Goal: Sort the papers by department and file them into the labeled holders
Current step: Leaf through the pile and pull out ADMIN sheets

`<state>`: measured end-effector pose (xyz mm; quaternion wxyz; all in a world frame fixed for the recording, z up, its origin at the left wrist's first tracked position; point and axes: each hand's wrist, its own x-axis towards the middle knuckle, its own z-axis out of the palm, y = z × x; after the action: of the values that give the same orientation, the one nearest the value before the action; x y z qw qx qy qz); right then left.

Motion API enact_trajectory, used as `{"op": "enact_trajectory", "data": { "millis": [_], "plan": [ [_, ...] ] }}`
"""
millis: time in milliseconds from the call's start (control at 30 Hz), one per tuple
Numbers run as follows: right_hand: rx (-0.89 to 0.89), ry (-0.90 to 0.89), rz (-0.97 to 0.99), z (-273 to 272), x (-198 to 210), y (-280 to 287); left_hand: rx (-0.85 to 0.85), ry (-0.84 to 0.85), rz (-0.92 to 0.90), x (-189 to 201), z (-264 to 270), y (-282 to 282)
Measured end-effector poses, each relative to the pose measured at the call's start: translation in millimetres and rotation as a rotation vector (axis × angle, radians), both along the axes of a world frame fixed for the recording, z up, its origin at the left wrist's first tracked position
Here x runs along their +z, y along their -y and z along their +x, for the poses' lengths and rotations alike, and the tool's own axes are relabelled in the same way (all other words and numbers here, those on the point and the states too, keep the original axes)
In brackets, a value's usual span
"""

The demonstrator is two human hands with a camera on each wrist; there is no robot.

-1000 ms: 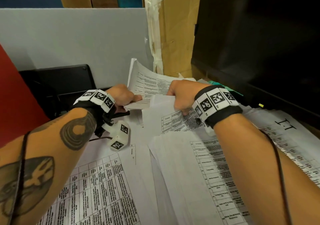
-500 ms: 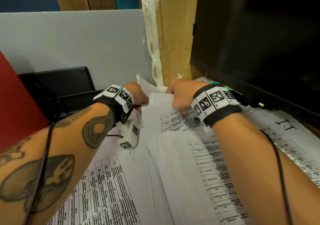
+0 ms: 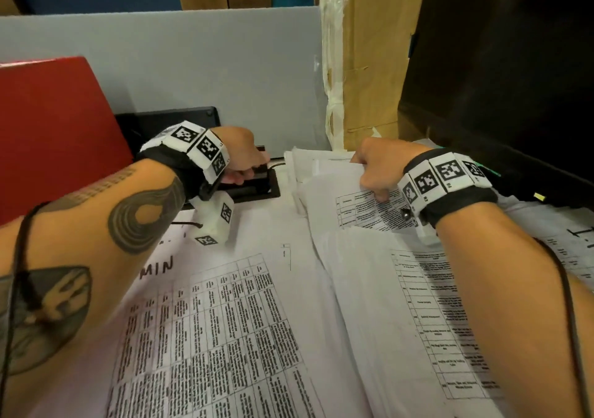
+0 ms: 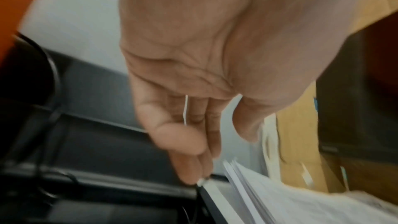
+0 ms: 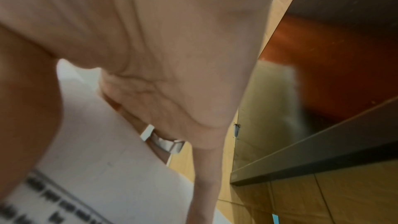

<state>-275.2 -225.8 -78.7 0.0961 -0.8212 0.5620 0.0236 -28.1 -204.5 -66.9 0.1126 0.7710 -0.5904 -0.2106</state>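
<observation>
Printed sheets cover the desk. My right hand point(image 3: 373, 173) grips the far edge of a loose paper stack point(image 3: 337, 199), thumb on the top printed sheet; the right wrist view shows the palm point(image 5: 172, 91) over that sheet point(image 5: 96, 151). My left hand point(image 3: 247, 164) hovers at a black holder point(image 3: 257, 194) at the back, with no sheet seen in it. In the left wrist view its fingers point(image 4: 193, 168) point down fairly straight, tips at the holder's edge point(image 4: 206, 193), beside the paper stack point(image 4: 258, 193). A sheet handwritten "MIN" point(image 3: 160, 268) lies left, one marked "I.T" point(image 3: 581, 237) right.
A red folder point(image 3: 54, 128) stands at the left, and a second black tray point(image 3: 180, 122) sits behind the holder. A grey partition point(image 3: 193, 64) closes the back, with taped cardboard point(image 3: 369, 64) beside it. A dark shelf unit point(image 3: 514, 96) overhangs the right side.
The left hand has let go of the sheet it pinched and has moved left to the black holder. That raised sheet is out of sight. The right hand keeps its grip on the stack.
</observation>
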Motion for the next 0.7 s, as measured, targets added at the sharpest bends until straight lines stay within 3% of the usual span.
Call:
{"op": "enact_trajectory", "data": {
  "millis": [200,300,433,533,633,700],
  "plan": [
    [-0.021,-0.082,-0.053,14.8,-5.7,-1.5,-0.015,0.076,0.076,27.5,69.8,-75.2],
    [-0.014,-0.089,-0.111,30.7,-7.9,-9.0,-0.081,0.235,0.154,32.0,75.1,-104.6],
    [0.204,-0.022,-0.214,70.3,9.8,-53.1,-0.219,0.447,0.315,-1.0,72.8,-125.4],
    [0.398,0.038,-0.062,102.2,4.2,-97.6,-0.240,0.567,0.246,-20.7,67.2,-134.7],
    [0.463,0.005,0.060,121.6,-13.6,-123.4,-0.174,0.545,0.298,-13.9,65.9,-139.6],
    [0.461,0.004,0.004,128.1,-20.7,-127.9,-0.152,0.505,0.192,-8.1,71.4,-139.8]
  ]
}}
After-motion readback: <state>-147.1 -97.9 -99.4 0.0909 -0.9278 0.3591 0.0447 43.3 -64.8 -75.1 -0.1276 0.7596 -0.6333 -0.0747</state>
